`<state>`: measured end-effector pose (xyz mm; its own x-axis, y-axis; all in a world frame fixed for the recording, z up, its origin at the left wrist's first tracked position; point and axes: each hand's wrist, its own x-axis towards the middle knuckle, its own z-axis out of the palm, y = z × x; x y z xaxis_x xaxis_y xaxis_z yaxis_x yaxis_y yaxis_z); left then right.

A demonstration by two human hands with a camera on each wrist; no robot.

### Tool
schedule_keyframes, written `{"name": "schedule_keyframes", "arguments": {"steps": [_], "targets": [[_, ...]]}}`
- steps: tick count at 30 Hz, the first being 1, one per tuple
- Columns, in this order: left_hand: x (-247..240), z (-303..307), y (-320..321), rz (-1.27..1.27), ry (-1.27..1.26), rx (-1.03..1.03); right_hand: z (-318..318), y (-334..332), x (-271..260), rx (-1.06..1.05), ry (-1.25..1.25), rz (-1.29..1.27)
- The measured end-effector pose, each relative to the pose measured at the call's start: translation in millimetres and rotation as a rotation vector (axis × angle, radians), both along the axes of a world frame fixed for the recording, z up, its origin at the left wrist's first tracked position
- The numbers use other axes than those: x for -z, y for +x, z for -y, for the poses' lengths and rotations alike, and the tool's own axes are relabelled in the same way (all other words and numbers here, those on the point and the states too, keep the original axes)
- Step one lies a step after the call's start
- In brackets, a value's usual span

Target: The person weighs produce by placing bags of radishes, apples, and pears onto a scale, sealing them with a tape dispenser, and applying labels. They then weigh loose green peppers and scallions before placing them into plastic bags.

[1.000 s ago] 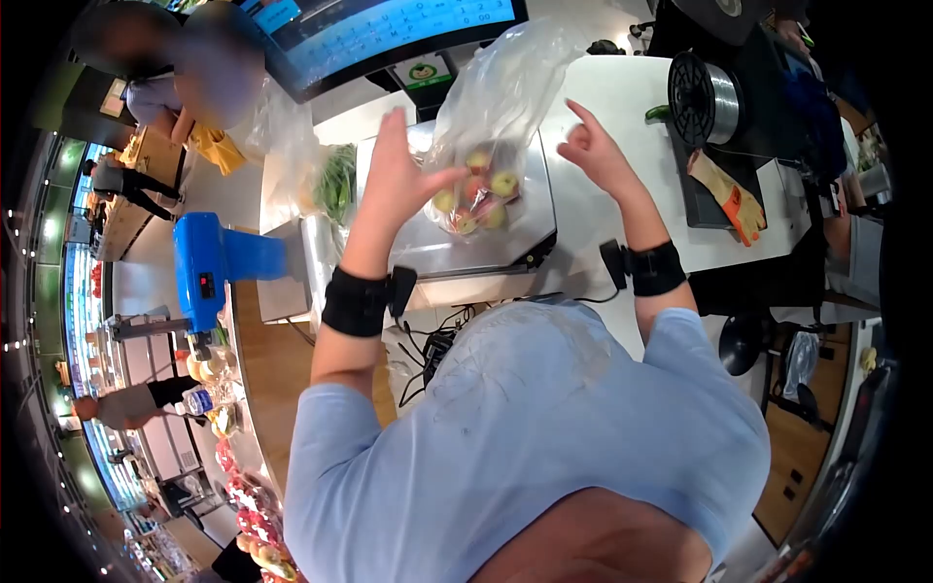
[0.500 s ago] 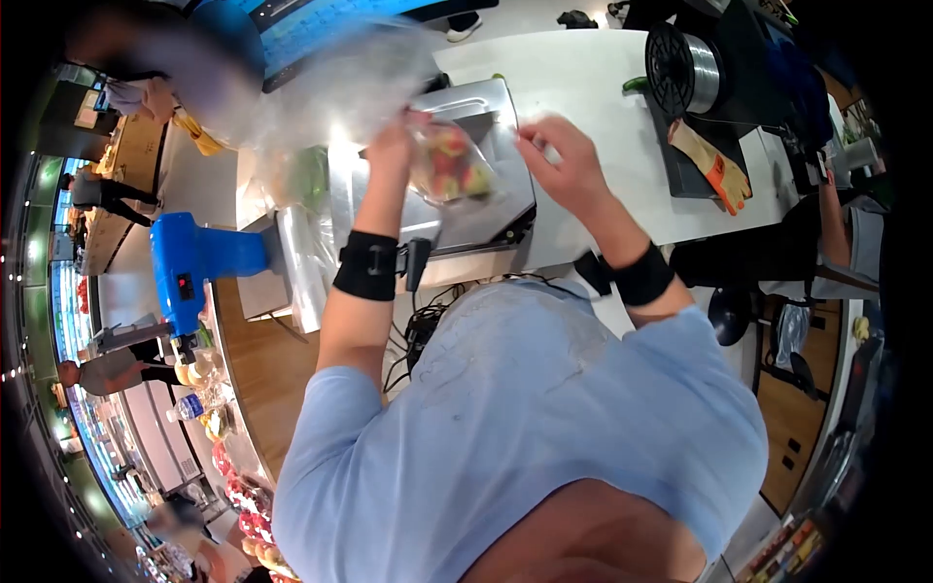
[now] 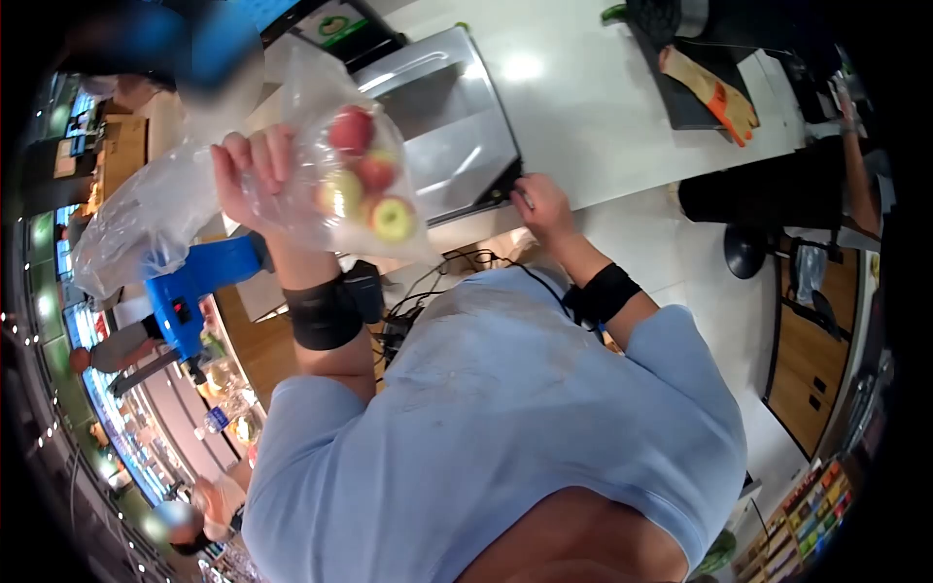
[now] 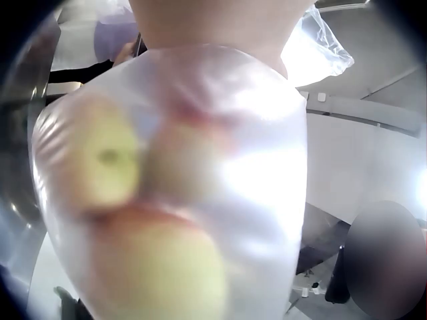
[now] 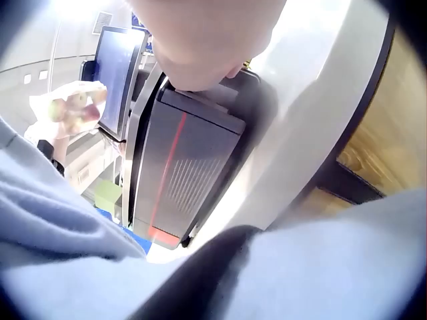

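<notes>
My left hand [image 3: 255,180] holds up a clear plastic bag [image 3: 403,160], its fingers curled round the gathered neck. Red and yellow-green apples [image 3: 362,180] hang in the bag, left of the metal weighing scale [image 3: 452,126]. Up close in the left wrist view, the apples [image 4: 110,163] press against the cloudy film. My right hand [image 3: 544,206] is at the scale's front right corner, fingers bent. In the right wrist view its fingertips are at the end of a dark panel [image 5: 187,160] with a red stripe; I cannot tell whether they pinch anything.
A screen [image 3: 340,29] stands behind the scale. On the white counter [image 3: 573,107], an orange-and-cream glove [image 3: 714,92] lies over a dark tray at the right. A blue device [image 3: 185,296] is at the left, and black cables [image 3: 428,291] hang below the counter.
My left hand has gripped the bag of apples, lifted it off the scale and swung it left. My right hand has come down to the scale's front right corner.
</notes>
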<state>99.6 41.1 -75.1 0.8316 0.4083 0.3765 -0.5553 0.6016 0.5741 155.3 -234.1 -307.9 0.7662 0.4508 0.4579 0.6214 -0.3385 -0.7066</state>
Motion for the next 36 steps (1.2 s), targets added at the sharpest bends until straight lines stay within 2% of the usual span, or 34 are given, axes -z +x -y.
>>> {"name": "schedule_keyframes", "arguments": {"steps": [7,10,11,13,16,18,20,22,24,26,28,31,33,34,36], "targets": [[-27,15,-29,0.042,-0.113,0.056,-4,-4,9,-0.001,0.127,0.001],[-35,10,-41,0.162,-0.202,0.247,-6,-8,12,0.052,0.150,-0.123],[-38,10,-44,0.167,-0.192,0.238,-6,-9,15,0.040,0.159,-0.119],[-44,14,-51,0.250,-0.342,0.322,-2,-11,29,0.165,0.324,-0.379],[-50,16,-63,0.254,-0.336,0.278,16,-2,38,0.249,0.539,-0.594],[-54,17,-66,0.248,-0.345,0.261,23,3,-17,0.269,0.616,-0.634],[-55,19,-68,0.231,-0.295,0.282,14,-8,-101,-0.017,0.983,-0.883],[-55,23,-68,0.246,-0.240,0.260,-8,-32,-168,-0.219,0.922,-0.784],[-58,30,-67,0.281,-0.186,0.236,-35,-56,-224,-0.487,0.982,-0.847],[-65,35,-68,0.287,-0.191,0.200,-63,-69,-252,-0.474,0.925,-0.735],[-72,39,-72,0.303,-0.199,0.188,-78,-78,-269,-0.476,0.916,-0.730],[-83,45,-82,0.291,-0.212,0.118,-87,-85,-275,-0.439,0.820,-0.638],[-91,52,-88,0.349,-0.335,0.184,-90,-88,-280,-0.348,0.718,-0.345],[-94,54,-92,0.360,-0.339,0.181,-91,-88,-283,-0.354,0.710,-0.338],[-99,57,-99,0.401,-0.382,0.189,-90,-88,-291,-0.309,0.557,-0.167]]}}
